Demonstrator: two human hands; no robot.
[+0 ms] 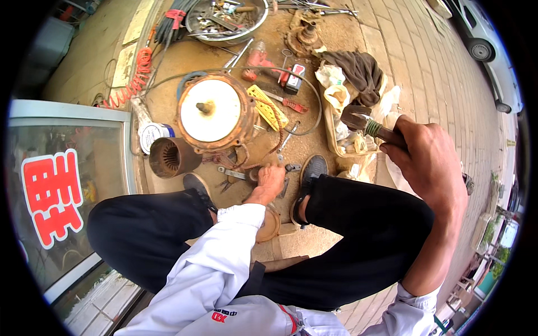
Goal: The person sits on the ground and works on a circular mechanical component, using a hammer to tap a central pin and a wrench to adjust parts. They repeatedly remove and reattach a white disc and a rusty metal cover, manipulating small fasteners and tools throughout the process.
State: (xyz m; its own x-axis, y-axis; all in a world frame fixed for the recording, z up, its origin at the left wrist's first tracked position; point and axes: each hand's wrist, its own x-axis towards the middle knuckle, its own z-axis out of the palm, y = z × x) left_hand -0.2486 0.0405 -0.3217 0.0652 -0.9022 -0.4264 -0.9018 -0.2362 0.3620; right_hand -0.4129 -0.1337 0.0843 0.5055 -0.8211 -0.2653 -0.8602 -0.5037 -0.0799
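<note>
My right hand is raised on the right, closed round the handle of a hammer with a dark metal head and greenish wrapping near it. Down between my shoes, my left hand has its fingers curled at a dark metal part on the ground; what the fingers grip is hidden. Just beyond stands a rusty round motor housing with a pale disc and a short shaft stub on top. Beside it lies a hollow, ribbed, rusty cylinder.
A metal basin of tools and parts stands at the far side. Nearer are a red impact wrench, a yellow perforated piece and a red-handled tool. A bin with bags and dark cloth stands right; a glass door stands left.
</note>
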